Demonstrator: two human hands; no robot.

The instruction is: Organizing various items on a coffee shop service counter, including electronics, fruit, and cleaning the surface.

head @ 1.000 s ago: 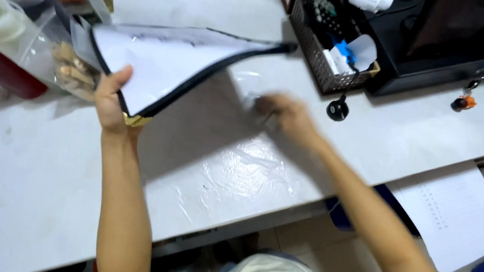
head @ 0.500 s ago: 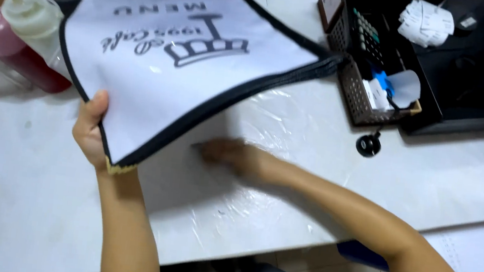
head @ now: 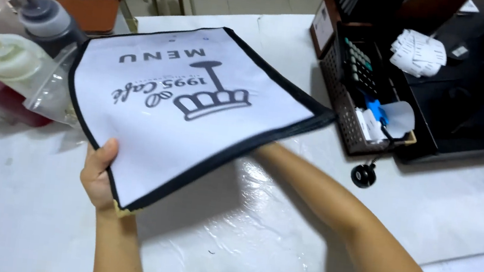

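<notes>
Above table [head: 18,214], menu board [head: 197,107] pinched by left hand [head: 98,178] fingers

The person's left hand [head: 98,176] is raised in front of the body, forearm coming straight up from the lower edge of the view, thumb laid on top and fingers curled out of sight beneath in a pinch. The right forearm reaches in from the lower right, stretched forward and leftward; its hand is hidden.
</notes>
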